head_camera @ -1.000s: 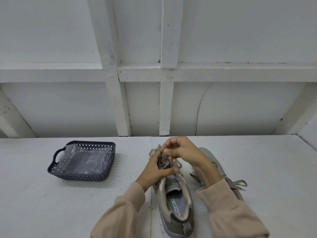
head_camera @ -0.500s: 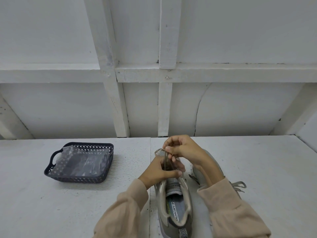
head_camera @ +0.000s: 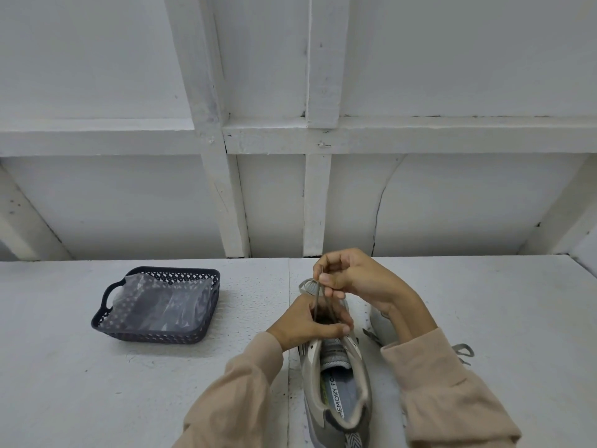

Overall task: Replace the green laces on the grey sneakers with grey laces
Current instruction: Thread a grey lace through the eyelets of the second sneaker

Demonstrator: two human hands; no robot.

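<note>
The right hand [head_camera: 352, 281] pinches a grey lace [head_camera: 318, 297] between thumb and curled fingers, drawn taut above the grey sneaker [head_camera: 339, 383], whose laced top the left hand [head_camera: 303, 326] grips. Just right of that sneaker a second sneaker [head_camera: 379, 323] lies half hidden behind the right forearm [head_camera: 410, 318]; well left stands a dark mesh basket [head_camera: 155, 337] holding a plastic bag [head_camera: 155, 305]. Beyond the sneaker's toe the white table [head_camera: 517, 318] meets the wall [head_camera: 452, 205].

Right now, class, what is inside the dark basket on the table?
A crumpled clear plastic bag lies in the basket. The wrinkled film hides whatever the bag holds, and the basket's floor beneath it cannot be seen.
</note>
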